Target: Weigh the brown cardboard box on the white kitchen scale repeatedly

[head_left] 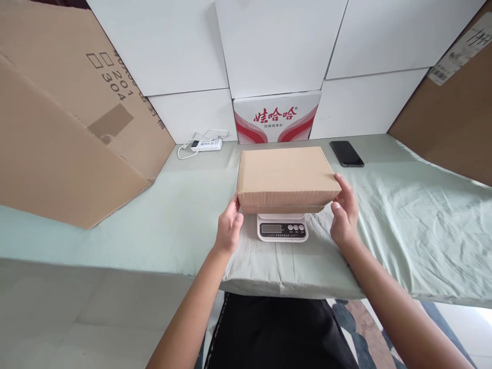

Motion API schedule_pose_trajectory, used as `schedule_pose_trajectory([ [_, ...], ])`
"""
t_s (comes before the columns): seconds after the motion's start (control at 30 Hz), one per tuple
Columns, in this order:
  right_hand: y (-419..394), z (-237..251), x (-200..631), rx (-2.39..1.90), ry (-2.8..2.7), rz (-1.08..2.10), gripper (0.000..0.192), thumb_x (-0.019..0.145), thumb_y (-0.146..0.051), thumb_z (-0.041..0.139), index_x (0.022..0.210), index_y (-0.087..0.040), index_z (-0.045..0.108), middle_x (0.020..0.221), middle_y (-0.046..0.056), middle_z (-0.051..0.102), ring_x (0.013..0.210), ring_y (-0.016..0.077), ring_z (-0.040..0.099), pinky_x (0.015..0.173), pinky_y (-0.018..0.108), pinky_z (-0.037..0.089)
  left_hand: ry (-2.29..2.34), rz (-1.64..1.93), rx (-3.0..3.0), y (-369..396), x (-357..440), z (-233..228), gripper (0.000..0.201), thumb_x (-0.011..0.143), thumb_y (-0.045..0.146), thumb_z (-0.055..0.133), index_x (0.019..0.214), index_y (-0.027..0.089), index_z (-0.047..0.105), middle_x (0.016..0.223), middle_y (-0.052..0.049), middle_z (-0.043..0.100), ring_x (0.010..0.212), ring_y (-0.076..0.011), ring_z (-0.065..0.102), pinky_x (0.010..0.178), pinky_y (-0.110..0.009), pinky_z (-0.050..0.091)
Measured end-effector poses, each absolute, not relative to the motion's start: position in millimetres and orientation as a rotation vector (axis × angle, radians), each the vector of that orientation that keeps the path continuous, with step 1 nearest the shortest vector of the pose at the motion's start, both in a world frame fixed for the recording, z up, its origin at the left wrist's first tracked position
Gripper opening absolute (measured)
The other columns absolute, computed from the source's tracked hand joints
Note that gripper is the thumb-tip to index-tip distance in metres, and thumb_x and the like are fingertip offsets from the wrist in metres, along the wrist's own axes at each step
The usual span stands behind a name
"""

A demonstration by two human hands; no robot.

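A closed brown cardboard box [286,171] is over a small white kitchen scale [282,237]; whether its full weight rests on the scale I cannot tell. The scale's display and buttons show below the box's front edge, and its platform is mostly covered. At the box's left front corner, my left hand [229,225] grips the side, with fingertips partly hidden behind it. My right hand [346,210] holds the right front corner, its index finger along the edge and the thumb in front.
A pale green cloth covers the table [192,205]. A black phone [346,154] lies at the back right, and a white power strip with a cable [206,145] at the back left. Large cardboard panels [69,123] flank both sides. A white-and-red carton [277,118] stands behind.
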State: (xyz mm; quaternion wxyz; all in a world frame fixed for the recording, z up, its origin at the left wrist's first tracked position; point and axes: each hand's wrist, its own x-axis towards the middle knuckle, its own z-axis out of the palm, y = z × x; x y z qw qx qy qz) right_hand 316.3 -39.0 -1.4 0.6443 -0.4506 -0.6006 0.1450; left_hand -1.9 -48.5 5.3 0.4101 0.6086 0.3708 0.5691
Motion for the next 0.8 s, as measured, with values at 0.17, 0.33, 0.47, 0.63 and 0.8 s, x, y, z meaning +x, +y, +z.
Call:
schedule_pose_trajectory([
  [0.17, -38.6, -3.3, 317.9, -1.048, -1.368, 0.317, 0.070, 0.099, -0.073, 0.065, 0.162, -0.044, 0.061, 0.153, 0.009, 0.070, 0.137, 0.0387, 0.070, 0.106, 0.062, 0.065, 0.955, 1.432, 1.526, -48.6, -1.7, 5.4, 0.088, 0.104, 0.079, 0.056, 0.170, 0.021, 0.056, 0.177, -0.018, 0.059, 0.171, -0.0408, 0.050, 0.140, -0.055, 0.048],
  [0.33, -37.6, -5.6, 315.6, -0.983, -1.380, 0.389, 0.073, 0.099, -0.069, 0.070, 0.167, -0.046, 0.057, 0.167, 0.008, 0.065, 0.143, 0.0427, 0.071, 0.110, 0.067, 0.065, 0.941, 1.420, 1.524, -49.8, -2.4, 6.0, 0.089, 0.104, 0.080, 0.056, 0.171, 0.022, 0.054, 0.179, -0.017, 0.058, 0.172, -0.0403, 0.049, 0.141, -0.054, 0.046],
  [0.47, -45.7, 14.2, 313.6, -0.970, -1.406, 0.390, 0.073, 0.098, -0.069, 0.073, 0.167, -0.050, 0.055, 0.170, 0.006, 0.063, 0.137, 0.0429, 0.075, 0.106, 0.067, 0.067, 0.908, 1.338, 1.579, -51.8, -6.8, 22.2, 0.096, 0.100, 0.085, 0.058, 0.172, 0.021, 0.054, 0.177, -0.019, 0.059, 0.170, -0.0430, 0.051, 0.140, -0.056, 0.048],
  [0.63, -43.7, 59.0, 316.2, -0.929, -1.458, 0.416, 0.072, 0.098, -0.075, 0.068, 0.165, -0.052, 0.054, 0.164, 0.004, 0.067, 0.149, 0.0460, 0.068, 0.113, 0.074, 0.064, 0.868, 1.404, 1.592, -29.1, -10.6, 64.5, 0.093, 0.098, 0.089, 0.058, 0.166, 0.026, 0.061, 0.175, -0.014, 0.062, 0.175, -0.0424, 0.043, 0.143, -0.055, 0.042],
  [0.8, 14.8, 68.6, 314.7, -0.934, -1.455, 0.419, 0.079, 0.098, -0.079, 0.062, 0.170, -0.053, 0.045, 0.175, 0.001, 0.058, 0.161, 0.0467, 0.058, 0.120, 0.074, 0.060, 0.856, 1.427, 1.553, 28.1, -1.2, 73.2, 0.093, 0.096, 0.092, 0.056, 0.162, 0.026, 0.064, 0.173, -0.012, 0.064, 0.174, -0.0391, 0.045, 0.144, -0.052, 0.040],
])
